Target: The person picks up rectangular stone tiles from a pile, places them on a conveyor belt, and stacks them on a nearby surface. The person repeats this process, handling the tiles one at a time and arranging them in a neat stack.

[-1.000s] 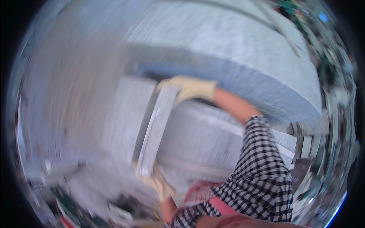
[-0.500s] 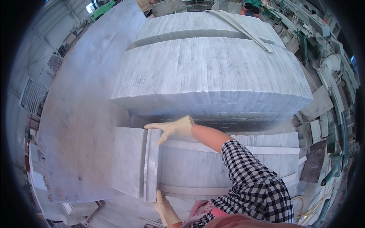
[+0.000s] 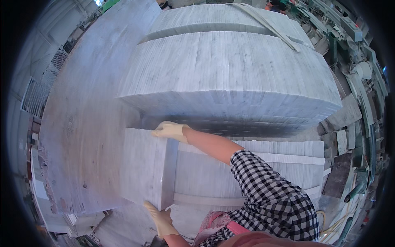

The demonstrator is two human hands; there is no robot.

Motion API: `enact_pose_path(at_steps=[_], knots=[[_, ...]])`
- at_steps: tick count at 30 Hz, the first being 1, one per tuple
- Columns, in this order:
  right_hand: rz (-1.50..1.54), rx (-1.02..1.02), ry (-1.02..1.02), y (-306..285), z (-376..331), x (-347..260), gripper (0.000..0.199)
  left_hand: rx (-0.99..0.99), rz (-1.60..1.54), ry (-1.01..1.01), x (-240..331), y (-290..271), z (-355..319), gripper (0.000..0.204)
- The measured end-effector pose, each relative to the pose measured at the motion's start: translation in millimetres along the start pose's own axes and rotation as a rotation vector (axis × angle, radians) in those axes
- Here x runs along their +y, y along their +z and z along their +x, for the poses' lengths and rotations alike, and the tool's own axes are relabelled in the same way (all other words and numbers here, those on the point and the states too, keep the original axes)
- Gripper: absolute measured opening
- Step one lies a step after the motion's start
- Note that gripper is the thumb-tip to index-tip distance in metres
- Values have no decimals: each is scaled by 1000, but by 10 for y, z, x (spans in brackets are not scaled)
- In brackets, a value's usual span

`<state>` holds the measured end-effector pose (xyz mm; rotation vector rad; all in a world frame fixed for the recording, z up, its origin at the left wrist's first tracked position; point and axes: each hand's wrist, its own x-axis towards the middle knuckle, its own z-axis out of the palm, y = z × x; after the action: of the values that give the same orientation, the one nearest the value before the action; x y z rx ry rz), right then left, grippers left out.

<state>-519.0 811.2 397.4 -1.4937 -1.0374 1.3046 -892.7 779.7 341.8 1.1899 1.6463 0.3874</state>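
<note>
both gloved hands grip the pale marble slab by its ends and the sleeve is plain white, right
Not quite. The sleeve is black-and-white checked, not plain white, as the head view shows. The rest stands: the left hand and right hand, both gloved, grip the pale marble slab by its ends.

There is one view, from the camera on my head, looking steeply down and forward with a wide fisheye that bends the edges. My left hand enters close at six o'clock; my right hand lies near centre. The tall stone stack fills twelve o'clock, farther off.
</note>
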Motion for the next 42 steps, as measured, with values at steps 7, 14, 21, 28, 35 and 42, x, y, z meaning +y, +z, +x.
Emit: enact_pose_path(at_steps=[7,14,21,28,35,42], knots=[[-165,67,15,-132,154,181,63,5,-532,-89,14,211,-46,102],[-494,234,-269,114,474,829,69,-59,-642,-21,-434,256,450,91],[-266,355,26,558,430,1013,74,-154,-885,158,-947,43,439,76],[75,74,-21,658,495,1260,76,74,-552,357,-907,530,299,82],[-9,155,-29,696,428,1178,75,105,-710,174,-857,670,289,94],[-3,154,-79,807,462,1330,71,59,-385,181,-1025,329,444,63]])
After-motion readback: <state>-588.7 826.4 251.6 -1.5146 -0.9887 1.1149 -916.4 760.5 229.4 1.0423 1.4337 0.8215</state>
